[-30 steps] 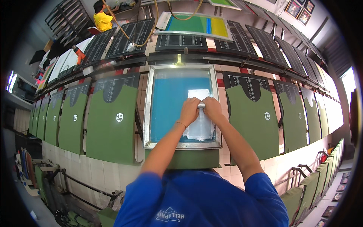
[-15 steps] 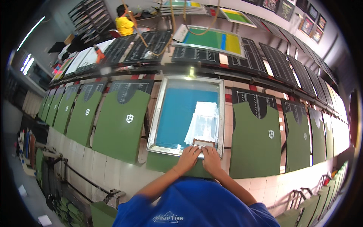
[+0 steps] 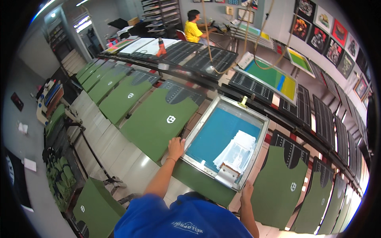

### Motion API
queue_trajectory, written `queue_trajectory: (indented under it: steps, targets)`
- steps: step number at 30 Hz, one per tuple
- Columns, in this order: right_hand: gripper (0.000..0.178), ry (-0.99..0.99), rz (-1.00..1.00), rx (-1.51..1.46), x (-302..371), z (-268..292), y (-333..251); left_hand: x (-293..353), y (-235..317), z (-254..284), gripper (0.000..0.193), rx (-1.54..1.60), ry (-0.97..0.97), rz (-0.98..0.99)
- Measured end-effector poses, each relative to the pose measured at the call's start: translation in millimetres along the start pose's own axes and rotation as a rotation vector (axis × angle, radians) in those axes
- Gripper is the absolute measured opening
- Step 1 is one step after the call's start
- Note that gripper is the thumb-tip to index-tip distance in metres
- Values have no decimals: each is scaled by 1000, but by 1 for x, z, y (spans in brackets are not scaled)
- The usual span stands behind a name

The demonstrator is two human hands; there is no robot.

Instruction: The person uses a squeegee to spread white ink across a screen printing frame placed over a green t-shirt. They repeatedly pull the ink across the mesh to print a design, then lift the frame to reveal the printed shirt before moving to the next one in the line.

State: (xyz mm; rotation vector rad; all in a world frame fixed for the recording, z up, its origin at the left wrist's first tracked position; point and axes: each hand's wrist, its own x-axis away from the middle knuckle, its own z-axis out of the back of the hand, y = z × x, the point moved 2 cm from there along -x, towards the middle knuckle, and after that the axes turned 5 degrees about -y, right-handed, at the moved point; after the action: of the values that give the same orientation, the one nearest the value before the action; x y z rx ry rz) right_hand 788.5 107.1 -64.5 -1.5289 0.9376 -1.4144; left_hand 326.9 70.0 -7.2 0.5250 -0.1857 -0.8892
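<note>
A metal-framed printing screen (image 3: 264, 119) with blue mesh lies over a green shirt piece (image 3: 198, 179) in front of me. Closed at the screen's near left corner is my left hand (image 3: 176, 149), fingers curled by the frame. My right hand (image 3: 246, 192) grips the frame's near right corner, its fingertips partly hidden. Neither hand is on the squeegee (image 3: 228, 175), which rests inside the screen at its near end. White ink (image 3: 239, 147) is smeared on the mesh just beyond the squeegee.
Green shirt pieces with white emblems lie on boards to the left (image 3: 152, 119) and right (image 3: 279, 182). A metal rail (image 3: 293, 129) runs behind the screen. Another screen (image 3: 274, 77) lies farther back. A person in yellow (image 3: 193, 31) sits at the far side.
Both my hands have left the squeegee and moved apart to the screen's sides. The squeegee now lies in the screen by itself. My view has swung left.
</note>
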Motion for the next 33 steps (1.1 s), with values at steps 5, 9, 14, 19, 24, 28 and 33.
queue_trajectory:
  steps: [5,9,14,19,24,28,33]
  targets:
    - [35,101,47,-246,-15,-18,5,-13,-27,-22,51,127,-220,-101]
    - [36,225,2,-271,-9,-11,-6,-11,-1,-26,52,237,-218,-113]
    - [40,329,166,-51,-13,-19,-3,-10,-8,-19,50,187,-105,-134]
    - [43,386,144,20,0,6,-18,16,19,-3,44,142,-22,-153]
    - [40,431,88,73,45,86,-39,91,85,-9,41,122,-30,-250]
    - [36,517,116,133,71,194,-53,162,158,-53,41,314,6,-303]
    - [33,538,165,201,77,346,-39,231,252,-125,46,470,-245,-128]
